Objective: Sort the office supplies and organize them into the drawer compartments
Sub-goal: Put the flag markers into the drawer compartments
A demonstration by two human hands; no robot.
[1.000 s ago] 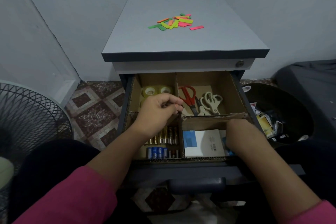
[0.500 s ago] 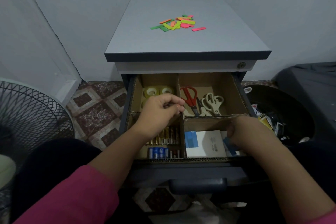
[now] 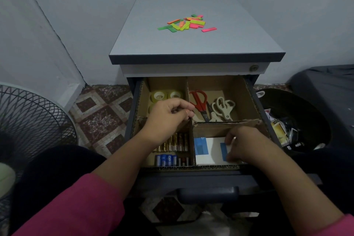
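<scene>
The open drawer [image 3: 191, 176] holds a cardboard divider [image 3: 220, 123] that makes four compartments. Tape rolls [image 3: 158, 95] lie back left. Red scissors [image 3: 200, 100] and beige scissors [image 3: 223, 108] lie back right. Batteries [image 3: 173, 144] fill the front left. A white and blue box [image 3: 203, 148] lies front right. My left hand [image 3: 168, 119] curls over the divider where its walls cross and grips the cardboard. My right hand [image 3: 243, 144] is inside the front right compartment and pinches a small white box with a blue stripe [image 3: 224, 151]. Several neon paper strips [image 3: 186, 24] lie on the cabinet top [image 3: 191, 44].
A wire fan guard [image 3: 28, 120] stands on the floor at the left. A black bin [image 3: 298, 120] with packaging sits to the right of the drawer. The drawer handle [image 3: 208, 193] is below my arms, and the keyhole [image 3: 254, 67] is at the upper right.
My right hand has moved left inside the front right compartment, and the small blue-striped box now shows between its fingers. My left hand has stayed on the divider.
</scene>
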